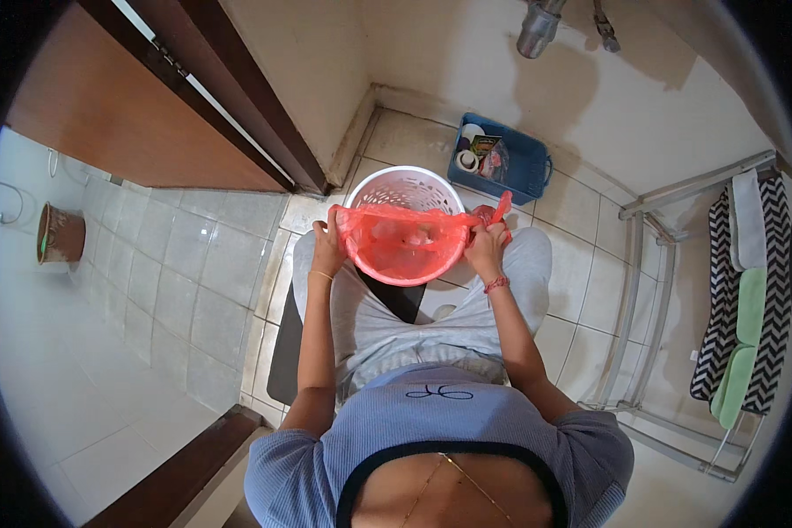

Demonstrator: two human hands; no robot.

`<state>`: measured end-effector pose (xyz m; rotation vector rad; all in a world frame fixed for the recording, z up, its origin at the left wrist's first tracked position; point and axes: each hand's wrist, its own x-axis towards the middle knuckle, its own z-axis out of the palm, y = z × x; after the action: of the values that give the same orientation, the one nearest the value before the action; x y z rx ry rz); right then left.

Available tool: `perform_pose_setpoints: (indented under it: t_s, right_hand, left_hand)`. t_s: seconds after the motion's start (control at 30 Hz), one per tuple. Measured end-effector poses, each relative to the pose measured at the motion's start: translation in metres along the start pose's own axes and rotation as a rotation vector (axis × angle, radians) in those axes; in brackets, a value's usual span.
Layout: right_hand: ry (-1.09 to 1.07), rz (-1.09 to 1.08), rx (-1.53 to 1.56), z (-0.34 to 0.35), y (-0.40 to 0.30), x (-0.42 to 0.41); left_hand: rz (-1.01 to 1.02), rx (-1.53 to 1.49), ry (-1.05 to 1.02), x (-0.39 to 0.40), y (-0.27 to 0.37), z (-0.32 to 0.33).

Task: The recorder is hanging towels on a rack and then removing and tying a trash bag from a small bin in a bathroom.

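A white perforated plastic basket (406, 180) stands on the tiles between my knees. A thin red plastic bag (409, 254) lies over its near part and inside it, stretched across from side to side. Some small things show dimly through the red film; I cannot tell what they are. My left hand (330, 243) grips the bag's edge at the basket's left side. On the right, my right hand (487, 249) holds the opposite edge. A bunched red part of the bag (503, 208) sticks up beyond the right-hand fingers.
A blue plastic bin (528, 162) holding rolls and packets stands by the wall. To the right is a metal rack (633, 264) with chevron-patterned and green cloths (752, 303). A wooden door (152, 105) stands ajar at left, near a brown bucket (66, 234). A pipe (538, 30) hangs above.
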<state>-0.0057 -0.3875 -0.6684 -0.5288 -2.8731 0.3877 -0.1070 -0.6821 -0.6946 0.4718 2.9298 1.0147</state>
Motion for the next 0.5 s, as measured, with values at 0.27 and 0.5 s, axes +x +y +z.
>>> perform_pose_setpoints:
  t_s: [0.27,0.5]
  right_hand:
    - [-0.381,0.343,1.089,0.016,0.029,0.053]
    - [-0.15,0.146,0.789,0.017,0.012,0.073]
  left_hand:
    - [-0.033,-0.313,0.013,0.053,-0.017,-0.008]
    - [0.004,-0.272,0.191,0.09,-0.006,0.015]
